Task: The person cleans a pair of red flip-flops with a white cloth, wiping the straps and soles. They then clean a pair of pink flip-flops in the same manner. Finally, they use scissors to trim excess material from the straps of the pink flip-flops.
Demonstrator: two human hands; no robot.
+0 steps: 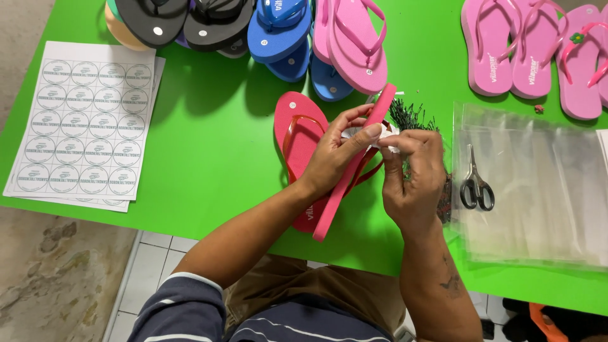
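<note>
— Where is the red-pink foam flip-flop (352, 166) that stands on edge?

— Near the front edge of the green table (209, 145), about midway along it. The left hand (335, 152) clasps it from the left side, thumb and fingers wrapped over its thin edge. Its long axis runs slantwise, from the low end near the front edge up and away to the right, toward the back.

— And the right hand?

— The right hand (411, 174) sits just right of the sandal's upper half, fingertips pinched on a small round white sticker (364, 134) pressed at the sole. Both hands meet there, touching; the right is the nearer to the sticker.

— What lies beneath?

— A second flat red-pink flip-flop (296, 130), sole down, strap up, partly hidden under the left hand and the upright sandal.

— Anything crowding them?

— Just behind the right hand, a bundle of thin dark plastic tag ties (410, 116). To the right, a stack of clear plastic bags (538, 183) with small black-handled scissors (475, 187) resting on it. Along the back edge: black foam sandals (183, 22), blue flip-flops (282, 38), then pale pink flip-flops (354, 44), and more light pink sandals (532, 54) at the back right corner.

— And the left end?

— White sheets of round printed stickers (82, 120), well apart from the hands, overhanging the front left corner slightly. Nothing stands between them and the left hand.
</note>
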